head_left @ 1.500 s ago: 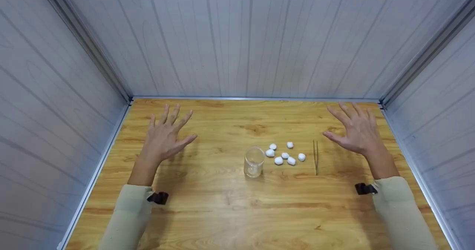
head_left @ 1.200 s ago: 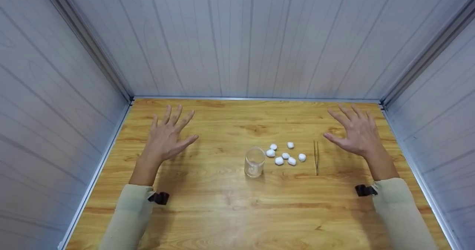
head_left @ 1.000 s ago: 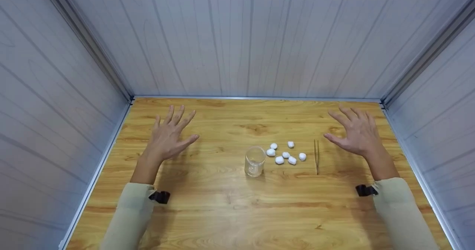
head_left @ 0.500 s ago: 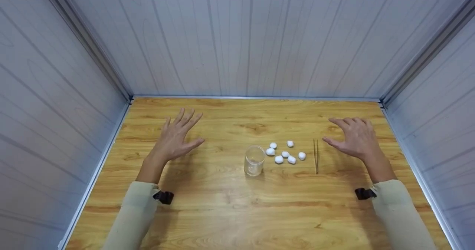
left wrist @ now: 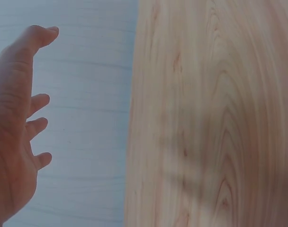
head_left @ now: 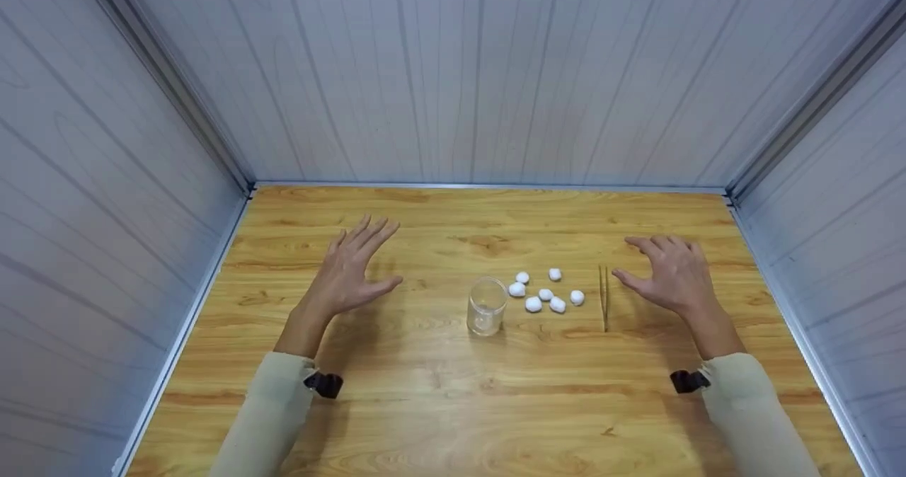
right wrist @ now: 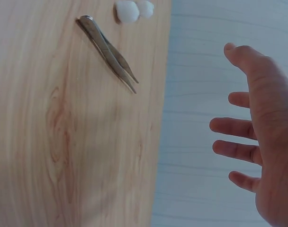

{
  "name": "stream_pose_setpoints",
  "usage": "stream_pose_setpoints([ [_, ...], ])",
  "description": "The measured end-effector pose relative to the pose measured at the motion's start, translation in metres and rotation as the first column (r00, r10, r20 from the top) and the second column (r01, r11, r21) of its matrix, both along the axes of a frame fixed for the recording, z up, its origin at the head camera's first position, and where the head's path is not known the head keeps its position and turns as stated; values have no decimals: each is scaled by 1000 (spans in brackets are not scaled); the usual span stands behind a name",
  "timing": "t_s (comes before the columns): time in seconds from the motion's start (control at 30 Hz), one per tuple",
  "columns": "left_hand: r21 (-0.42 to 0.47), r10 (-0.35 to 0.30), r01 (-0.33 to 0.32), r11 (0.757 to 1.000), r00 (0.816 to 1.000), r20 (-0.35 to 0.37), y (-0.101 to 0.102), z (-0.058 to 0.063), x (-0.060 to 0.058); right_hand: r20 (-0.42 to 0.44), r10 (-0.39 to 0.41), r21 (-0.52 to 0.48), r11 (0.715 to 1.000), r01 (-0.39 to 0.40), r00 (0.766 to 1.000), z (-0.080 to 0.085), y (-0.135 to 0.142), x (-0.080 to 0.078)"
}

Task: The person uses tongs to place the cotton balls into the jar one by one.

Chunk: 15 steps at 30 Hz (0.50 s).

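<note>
My left hand (head_left: 350, 272) hovers over the table left of a clear glass (head_left: 486, 307), thumb spread away from the fingers and nothing held. On the other side, my right hand (head_left: 672, 272) hangs just right of a pair of metal tweezers (head_left: 604, 299), not touching them. The tweezers (right wrist: 108, 52) lie flat on the wood in the right wrist view, tips apart. Several white cotton balls (head_left: 533, 304) are scattered between the glass and the tweezers. The glass stands upright and looks empty.
The wooden tabletop (head_left: 453, 406) is bordered by a pale panel wall (head_left: 453, 73) at the back and others at both sides. A small black wrist camera (head_left: 325, 383) sits at the left sleeve, and another (head_left: 688, 381) at the right.
My left hand has shifted right and slightly toward me, closer to the glass. The right hand has come down nearer the tweezers, its fingers bending a little more. The objects stay put.
</note>
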State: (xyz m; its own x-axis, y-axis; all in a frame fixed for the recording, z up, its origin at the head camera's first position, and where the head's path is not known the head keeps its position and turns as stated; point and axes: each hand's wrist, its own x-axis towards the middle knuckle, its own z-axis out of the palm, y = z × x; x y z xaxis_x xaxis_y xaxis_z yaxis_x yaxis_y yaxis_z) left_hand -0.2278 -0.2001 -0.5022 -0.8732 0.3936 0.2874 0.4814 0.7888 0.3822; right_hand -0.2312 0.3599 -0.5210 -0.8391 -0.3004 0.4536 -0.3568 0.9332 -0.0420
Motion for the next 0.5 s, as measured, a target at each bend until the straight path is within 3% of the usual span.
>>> stream_pose_setpoints([
  [0.2,55,-22,24,998,999,-45,6,-8,0,-29,9,-16,1000,-9,1000,-10,-1,1],
  [0.5,70,-33,31,997,999,28,16,-16,3,13,16,23,1000,-16,1000,-20,-6,1],
])
